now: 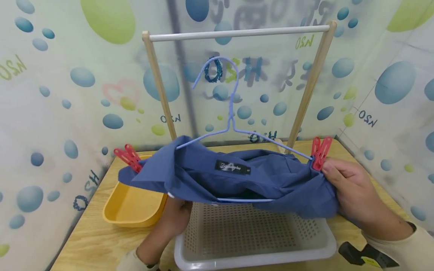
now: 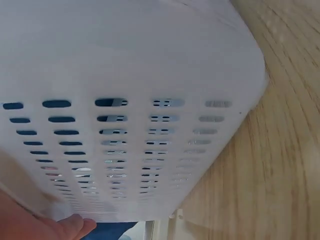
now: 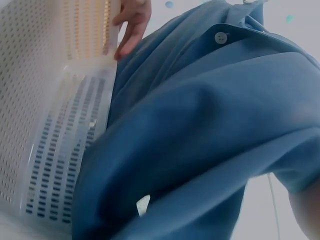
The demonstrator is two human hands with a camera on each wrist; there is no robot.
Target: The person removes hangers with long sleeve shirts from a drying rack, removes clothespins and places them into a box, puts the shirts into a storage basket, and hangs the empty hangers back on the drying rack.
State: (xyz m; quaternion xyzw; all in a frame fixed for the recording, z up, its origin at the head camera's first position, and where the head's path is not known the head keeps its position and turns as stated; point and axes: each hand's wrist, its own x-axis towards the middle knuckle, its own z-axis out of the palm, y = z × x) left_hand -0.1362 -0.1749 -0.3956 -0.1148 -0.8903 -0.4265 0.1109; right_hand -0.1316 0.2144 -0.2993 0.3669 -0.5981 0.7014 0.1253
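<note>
A blue shirt with a dark collar label hangs on a light blue wire hanger. Red clothespins clip its left and right ends. My right hand pinches the shirt by the right shoulder, thumb beside the clothespins; its other fingers are partly hidden behind cloth. Below the shirt stands a white perforated basket. My left hand, partly covered by the shirt, grips the basket's left rim; its fingers show at that rim in the right wrist view.
A yellow tub sits on the wooden table to the left. Behind the shirt rises a rack with wooden posts and a white crossbar. Patterned walls close in the back and both sides.
</note>
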